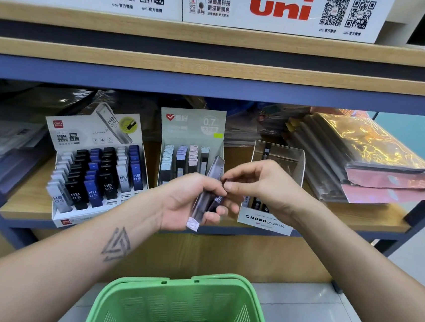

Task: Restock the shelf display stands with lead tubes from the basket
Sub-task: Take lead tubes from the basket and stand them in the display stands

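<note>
Dark lead tubes (207, 186) gripped in left hand (189, 202), right hand (258, 186) pinching one

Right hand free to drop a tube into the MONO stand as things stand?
Probably yes. The right hand hovers just in front of the MONO stand, pinching a tube, with nothing between them.

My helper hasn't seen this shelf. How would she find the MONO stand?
On the wooden shelf, three display stands sit in a row. The MONO stand is the rightmost, behind the right hand; unlike the full cardboard ones, it is clear-walled and nearly empty.
</note>
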Motion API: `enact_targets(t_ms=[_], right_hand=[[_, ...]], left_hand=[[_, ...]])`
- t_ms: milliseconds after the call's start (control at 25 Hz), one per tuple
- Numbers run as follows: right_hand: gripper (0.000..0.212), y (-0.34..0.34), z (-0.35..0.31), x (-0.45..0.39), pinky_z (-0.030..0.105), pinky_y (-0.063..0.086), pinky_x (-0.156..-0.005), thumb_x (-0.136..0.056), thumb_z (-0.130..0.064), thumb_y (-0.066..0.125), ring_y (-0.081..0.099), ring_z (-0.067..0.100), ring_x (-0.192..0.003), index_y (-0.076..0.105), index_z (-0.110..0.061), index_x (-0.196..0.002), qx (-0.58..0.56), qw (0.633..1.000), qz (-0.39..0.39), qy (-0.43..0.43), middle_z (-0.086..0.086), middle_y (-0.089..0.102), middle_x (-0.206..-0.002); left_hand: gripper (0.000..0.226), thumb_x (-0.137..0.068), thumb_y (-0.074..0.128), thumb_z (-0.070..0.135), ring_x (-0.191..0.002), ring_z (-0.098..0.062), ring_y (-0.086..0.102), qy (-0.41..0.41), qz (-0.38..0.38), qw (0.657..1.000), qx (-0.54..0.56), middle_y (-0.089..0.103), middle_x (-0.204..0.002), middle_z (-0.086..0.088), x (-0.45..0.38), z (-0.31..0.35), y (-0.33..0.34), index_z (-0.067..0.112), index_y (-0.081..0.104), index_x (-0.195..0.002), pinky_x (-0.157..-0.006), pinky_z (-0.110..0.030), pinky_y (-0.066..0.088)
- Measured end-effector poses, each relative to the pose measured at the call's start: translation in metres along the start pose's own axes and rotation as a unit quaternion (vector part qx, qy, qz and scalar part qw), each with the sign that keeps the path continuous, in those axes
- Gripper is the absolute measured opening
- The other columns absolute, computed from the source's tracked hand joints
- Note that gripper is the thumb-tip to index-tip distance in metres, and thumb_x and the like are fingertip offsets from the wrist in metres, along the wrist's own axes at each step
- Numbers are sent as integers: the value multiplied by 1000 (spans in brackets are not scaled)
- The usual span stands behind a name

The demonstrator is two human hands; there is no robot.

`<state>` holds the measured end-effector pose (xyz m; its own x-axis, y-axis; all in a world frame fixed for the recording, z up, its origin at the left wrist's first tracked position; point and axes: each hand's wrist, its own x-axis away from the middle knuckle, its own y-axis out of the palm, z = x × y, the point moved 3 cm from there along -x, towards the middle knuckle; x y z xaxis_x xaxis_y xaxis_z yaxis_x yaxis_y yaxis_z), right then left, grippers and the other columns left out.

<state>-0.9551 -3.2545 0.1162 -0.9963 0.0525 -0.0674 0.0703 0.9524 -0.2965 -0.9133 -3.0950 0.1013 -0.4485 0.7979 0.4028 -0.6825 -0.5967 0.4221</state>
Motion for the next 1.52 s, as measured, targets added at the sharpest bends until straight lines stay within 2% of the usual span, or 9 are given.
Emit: enact_targets(t_ms=[160, 520, 680, 800, 960, 1040, 1200, 1360, 1520], right_hand=[[17, -13, 0, -2, 30, 57, -77, -82, 4, 77, 69, 20, -79, 74, 1, -98, -64, 997, 35, 7, 15, 72, -85], [16, -25, -2, 5, 49, 56, -94, -79, 3, 79, 68, 27, -89, 77, -2, -94, -39, 999, 27, 7, 22, 73, -96], [12, -24, -7, 11, 36, 59, -85, -80, -9, 84, 71, 17, -82, 78, -13, -89, 128, 991, 16, -26, 5, 76, -86], [18, -17, -17, 15, 20, 52, -73, -79, -21, 86, 64, 6, -79, 76, -17, -93, 284, 949, 40, -127, -10, 71, -84], [15, -15, -12, 18, 30, 51, -69, -85, -16, 75, 56, 6, -74, 73, -18, -99, 436, 877, 31, -197, -8, 68, -84], [14, -32, -9, 18, 28, 51, -71, -88, -13, 71, 59, 6, -73, 75, -19, -100, 418, 893, 58, -160, -9, 68, -81], [29, -106, -2, 18, 32, 53, -77, -83, -13, 81, 65, 10, -79, 66, -27, -103, 265, 928, 258, -43, -8, 69, -83], [22, -120, 9, 13, 45, 62, -80, -86, -8, 78, 72, 20, -86, 68, -26, -94, 180, 943, 278, -29, 3, 73, -91], [15, -112, 13, 8, 43, 61, -83, -80, -15, 85, 73, 17, -81, 76, -26, -85, 171, 943, 284, -23, -3, 76, -82]], left_hand=[[39, -98, 49, 14, -72, -23, 64, -9, 12, 1000, -1, 67, -94, -23, 7, 2, -12, -13, 60, -123, -53, -25, 55], [11, -94, 58, -3, -46, -8, 44, 83, 81, 992, -56, 63, -72, -12, 10, 10, -17, -10, 63, -101, -34, -15, 30], [12, -94, 61, -2, -37, -7, 40, 154, 136, 967, -151, 62, -56, -6, 6, 13, -10, -13, 65, -95, -34, -15, 26], [16, -95, 64, 5, -39, -7, 39, 181, 148, 953, -193, 62, -54, -3, -3, 14, 4, -6, 66, -84, -34, -15, 25], [28, -92, 72, 18, -38, -7, 38, 167, 149, 949, -222, 53, -45, 2, -19, 9, 19, 5, 60, -69, -36, -16, 24], [25, -91, 73, 21, -41, -8, 39, 158, 140, 956, -204, 54, -48, 2, -25, 8, 20, 3, 64, -76, -36, -16, 23], [25, -91, 69, 21, -44, -10, 39, 128, 133, 964, -190, 57, -60, -6, -34, 6, 17, -3, 69, -88, -36, -17, 23], [28, -87, 70, 20, -45, -13, 37, 110, 128, 964, -205, 52, -68, -16, -39, 1, 15, -8, 69, -89, -36, -18, 23], [35, -88, 68, 18, -45, -12, 38, 114, 122, 966, -197, 55, -68, -14, -39, 1, 14, -15, 66, -99, -36, -18, 23]])
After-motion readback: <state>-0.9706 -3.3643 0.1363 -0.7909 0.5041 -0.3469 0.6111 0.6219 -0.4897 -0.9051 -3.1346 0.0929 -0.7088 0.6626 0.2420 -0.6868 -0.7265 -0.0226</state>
